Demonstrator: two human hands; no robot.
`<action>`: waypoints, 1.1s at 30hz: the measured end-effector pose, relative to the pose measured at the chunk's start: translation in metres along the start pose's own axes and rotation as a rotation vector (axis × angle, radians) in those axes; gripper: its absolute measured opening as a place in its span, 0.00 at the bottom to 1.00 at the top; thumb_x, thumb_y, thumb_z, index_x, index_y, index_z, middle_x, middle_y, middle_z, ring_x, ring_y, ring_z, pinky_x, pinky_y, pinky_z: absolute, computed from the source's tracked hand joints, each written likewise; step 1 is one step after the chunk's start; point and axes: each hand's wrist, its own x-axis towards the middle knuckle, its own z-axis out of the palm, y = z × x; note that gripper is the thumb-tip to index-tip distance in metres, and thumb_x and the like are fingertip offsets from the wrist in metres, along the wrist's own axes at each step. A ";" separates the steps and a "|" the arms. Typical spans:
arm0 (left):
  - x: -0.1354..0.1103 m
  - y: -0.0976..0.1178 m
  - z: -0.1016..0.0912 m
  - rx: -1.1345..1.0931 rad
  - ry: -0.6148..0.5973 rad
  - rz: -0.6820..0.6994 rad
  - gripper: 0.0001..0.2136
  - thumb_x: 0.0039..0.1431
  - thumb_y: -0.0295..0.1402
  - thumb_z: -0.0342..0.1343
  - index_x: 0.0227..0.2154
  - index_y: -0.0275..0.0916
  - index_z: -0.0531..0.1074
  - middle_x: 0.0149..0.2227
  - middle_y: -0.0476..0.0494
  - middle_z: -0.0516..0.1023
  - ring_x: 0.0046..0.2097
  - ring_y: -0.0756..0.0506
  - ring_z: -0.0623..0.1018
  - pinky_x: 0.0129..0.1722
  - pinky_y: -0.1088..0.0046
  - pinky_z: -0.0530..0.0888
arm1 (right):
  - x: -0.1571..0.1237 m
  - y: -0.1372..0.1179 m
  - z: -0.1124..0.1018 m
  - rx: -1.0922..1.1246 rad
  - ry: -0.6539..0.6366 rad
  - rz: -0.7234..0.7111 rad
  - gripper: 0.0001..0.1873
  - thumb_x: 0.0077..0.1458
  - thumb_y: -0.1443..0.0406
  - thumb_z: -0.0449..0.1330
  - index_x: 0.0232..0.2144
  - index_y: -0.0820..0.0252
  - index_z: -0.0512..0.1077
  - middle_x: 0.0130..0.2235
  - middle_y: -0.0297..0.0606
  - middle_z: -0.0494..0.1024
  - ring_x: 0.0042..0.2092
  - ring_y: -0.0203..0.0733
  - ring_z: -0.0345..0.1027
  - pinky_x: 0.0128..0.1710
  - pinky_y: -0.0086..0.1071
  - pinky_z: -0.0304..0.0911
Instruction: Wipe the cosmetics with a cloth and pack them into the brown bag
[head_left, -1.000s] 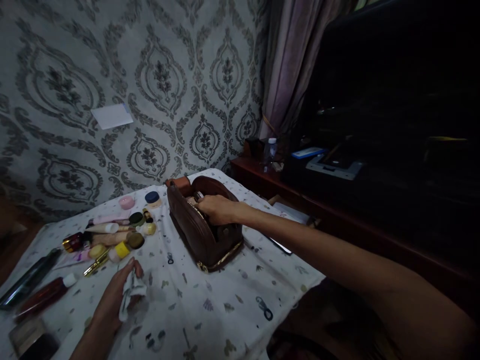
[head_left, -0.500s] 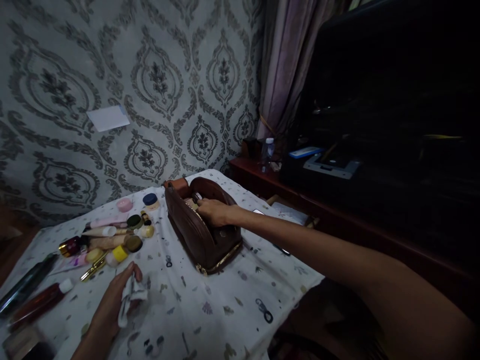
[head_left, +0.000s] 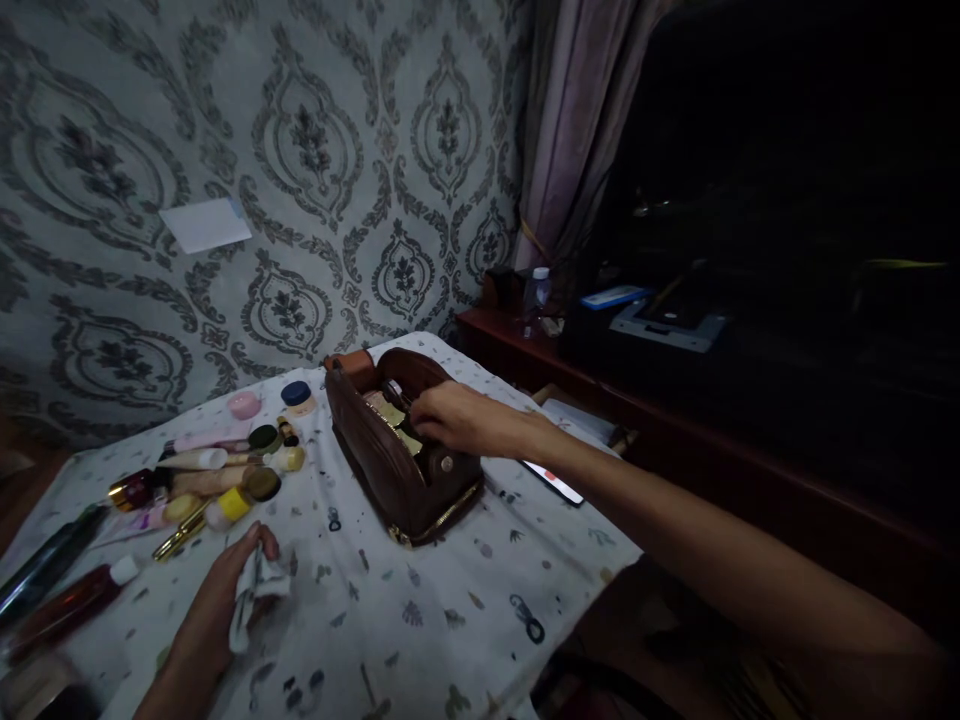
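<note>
The bag (head_left: 375, 460) points lengthwise away and leftward; the right hand (head_left: 459, 418) hides its fingertips at the opening — grip impossible to tell — while the left hand (head_left: 211, 608) clamps a cloth (head_left: 262, 580).

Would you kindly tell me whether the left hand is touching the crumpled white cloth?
Touching: the head view shows the crumpled white cloth held against the left hand.

On the counter (head_left: 405, 650), the bag (head_left: 367, 445) sits mid-frame, jars and tubes (head_left: 208, 482) to its left and a phone (head_left: 564, 488) to its right. Higher in the frame, right of centre, a bottle (head_left: 537, 294) stands on a ledge (head_left: 495, 346).
</note>
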 end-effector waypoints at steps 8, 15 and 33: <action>0.001 0.001 0.003 0.004 0.006 -0.011 0.27 0.34 0.57 0.67 0.22 0.38 0.65 0.12 0.57 0.61 0.13 0.56 0.58 0.11 0.83 0.53 | -0.014 -0.005 0.000 0.005 -0.157 -0.045 0.12 0.60 0.72 0.52 0.35 0.64 0.77 0.32 0.42 0.79 0.33 0.38 0.71 0.31 0.27 0.54; -0.001 0.001 0.005 0.006 -0.021 -0.003 0.27 0.36 0.58 0.66 0.22 0.38 0.65 0.11 0.58 0.61 0.12 0.56 0.58 0.12 0.83 0.53 | 0.036 0.003 0.018 -0.061 -0.250 0.110 0.16 0.53 0.62 0.61 0.43 0.65 0.77 0.45 0.50 0.80 0.43 0.50 0.76 0.33 0.30 0.64; 0.001 -0.001 0.001 0.088 -0.021 0.029 0.28 0.37 0.60 0.63 0.23 0.38 0.66 0.11 0.56 0.63 0.12 0.55 0.59 0.12 0.82 0.54 | 0.056 0.008 0.039 -0.196 -0.298 0.218 0.18 0.51 0.68 0.61 0.46 0.66 0.77 0.46 0.56 0.80 0.49 0.59 0.75 0.42 0.41 0.70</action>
